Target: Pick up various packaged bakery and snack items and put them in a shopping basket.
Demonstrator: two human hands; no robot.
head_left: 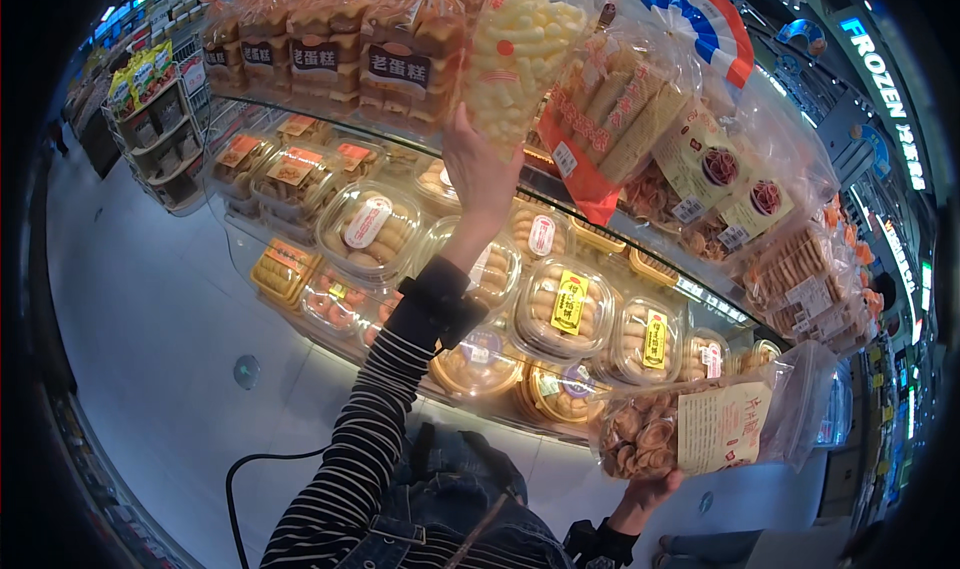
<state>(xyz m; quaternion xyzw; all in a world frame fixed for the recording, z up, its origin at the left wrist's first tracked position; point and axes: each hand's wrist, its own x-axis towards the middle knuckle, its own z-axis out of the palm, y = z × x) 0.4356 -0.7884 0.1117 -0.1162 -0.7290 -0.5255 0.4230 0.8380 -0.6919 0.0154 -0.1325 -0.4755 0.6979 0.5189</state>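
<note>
My left hand (484,169) reaches up to the top shelf, closed on the lower part of a clear bag of pale yellow puffed sticks (520,64). The bag stands upright between the wrapped sponge cakes (405,64) and a clear bag of long tan pastry sticks (622,94). Low on the right, my right hand (645,499) grips the bottom of a clear bag of brown curled crisps (640,437) with a cream label. That bag is held out in front of the lower shelf. Some of the right fingers are hidden behind it.
Clear plastic boxes of round pastries (565,309) fill the lit lower shelf, behind a transparent front panel. More bagged snacks (725,184) crowd the top shelf's right side. A separate rack (160,139) stands far left on the pale floor (180,299). A person's leg (710,546) shows lower right.
</note>
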